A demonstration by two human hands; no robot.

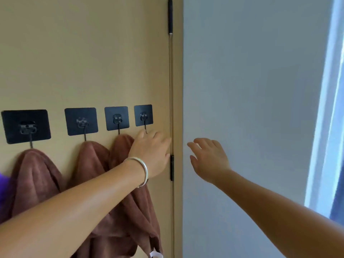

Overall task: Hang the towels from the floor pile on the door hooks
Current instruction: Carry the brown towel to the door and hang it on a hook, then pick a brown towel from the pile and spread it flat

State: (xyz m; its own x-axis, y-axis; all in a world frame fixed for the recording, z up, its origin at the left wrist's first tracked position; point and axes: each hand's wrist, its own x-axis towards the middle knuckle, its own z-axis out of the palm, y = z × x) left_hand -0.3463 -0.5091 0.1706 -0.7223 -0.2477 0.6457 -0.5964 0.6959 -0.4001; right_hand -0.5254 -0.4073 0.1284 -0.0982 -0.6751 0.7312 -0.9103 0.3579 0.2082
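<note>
Several black adhesive hooks sit in a row on the beige door [83,53]. Brown towels hang from the first hook [26,127], the second hook [81,121] and the third hook [116,118]: the left towel [35,179], the middle towel [91,161] and the third towel [121,146]. My left hand [150,151] lies just under the rightmost hook [143,116], fingertips at its wire end, holding nothing that I can see. More brown towel cloth [143,211] hangs below that hand; its top is hidden. My right hand [208,159] hovers with fingers spread in front of the grey wall.
The door's hinge edge with a black hinge [172,167] runs between my hands. A grey wall [251,90] fills the right side, with a bright window strip [327,127] at the far right. A bit of purple cloth [2,185] shows at the left edge.
</note>
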